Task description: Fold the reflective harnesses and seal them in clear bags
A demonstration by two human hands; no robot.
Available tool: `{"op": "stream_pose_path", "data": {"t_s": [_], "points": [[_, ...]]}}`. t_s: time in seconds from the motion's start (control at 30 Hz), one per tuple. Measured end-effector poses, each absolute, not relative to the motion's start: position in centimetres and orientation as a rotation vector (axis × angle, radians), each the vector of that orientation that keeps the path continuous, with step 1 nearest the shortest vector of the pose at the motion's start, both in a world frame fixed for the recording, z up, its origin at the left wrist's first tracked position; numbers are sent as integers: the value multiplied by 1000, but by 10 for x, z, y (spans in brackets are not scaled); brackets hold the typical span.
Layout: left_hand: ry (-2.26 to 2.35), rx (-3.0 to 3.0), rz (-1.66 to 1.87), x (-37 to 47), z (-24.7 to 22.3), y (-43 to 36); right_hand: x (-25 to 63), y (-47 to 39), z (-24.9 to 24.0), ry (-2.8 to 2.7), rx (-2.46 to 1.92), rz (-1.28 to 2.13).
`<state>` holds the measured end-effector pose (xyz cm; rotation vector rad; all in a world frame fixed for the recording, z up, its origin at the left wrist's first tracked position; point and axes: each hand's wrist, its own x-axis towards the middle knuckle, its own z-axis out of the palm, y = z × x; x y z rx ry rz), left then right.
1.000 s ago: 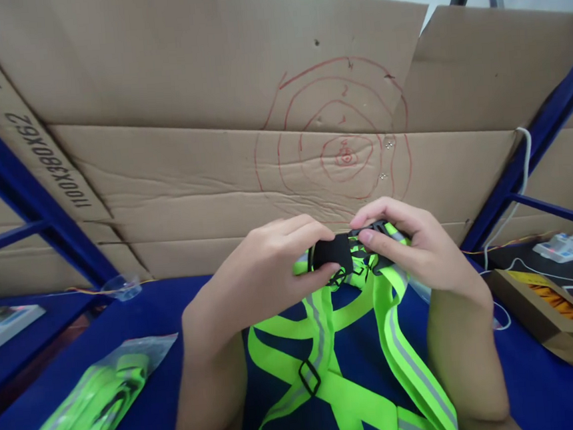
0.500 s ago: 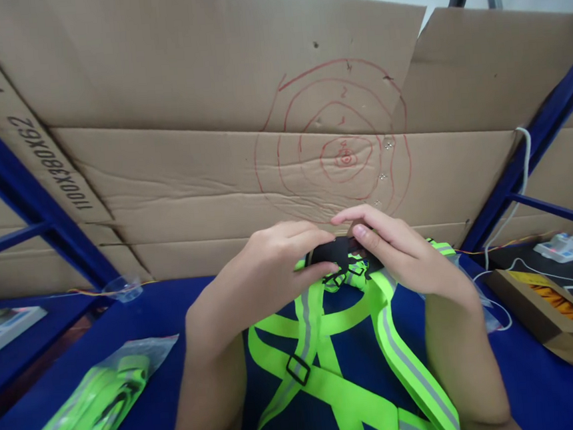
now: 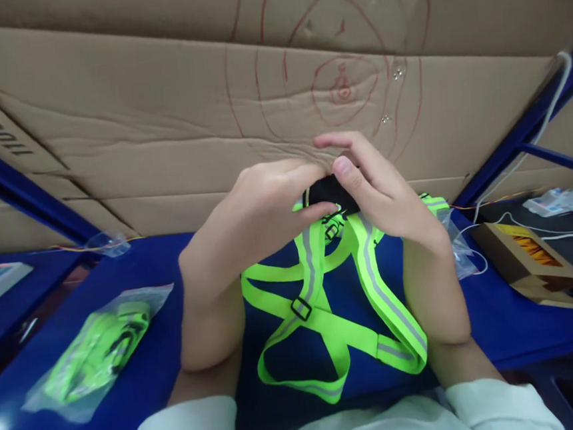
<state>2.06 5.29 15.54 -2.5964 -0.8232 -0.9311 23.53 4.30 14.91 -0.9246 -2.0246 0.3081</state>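
Note:
Neon-green reflective straps with a grey stripe, a harness-like vest (image 3: 346, 323), spread over the blue table below my forearms. Its black part (image 3: 327, 194), perhaps a buckle or fastener, is raised between my hands. My left hand (image 3: 277, 196) pinches this black part from the left, thumb below and fingers above. My right hand (image 3: 376, 180) closes on its right end, thumb on the near side, index finger stretched out above. The fingers hide much of the black part. A black slider (image 3: 301, 309) sits on the left strap.
A clear bag (image 3: 97, 345) with folded green straps lies on the blue table (image 3: 154, 253) at left. An opened cardboard box (image 3: 531, 264) stands at right near white cables. Behind rises a cardboard wall (image 3: 182, 117) with red drawn rings, between blue posts.
The view has tilted down, so my sleeves and more of the vest show. Both hands keep hold of the black part and have drawn slightly closer together.

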Motion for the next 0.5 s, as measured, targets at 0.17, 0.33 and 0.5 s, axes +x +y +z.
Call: {"op": "stream_pose_path", "data": {"t_s": [0.17,0.33,0.5], "points": [[-679,-2659,-995,12,161,49,248,41,155,-2149,-864,432],[-620,-2856,-1069,7,170,43,270,39,165,-2290,-828,604],[-650,-3393,-973,1,175,53,277,36,162,-2204,-681,860]]}}
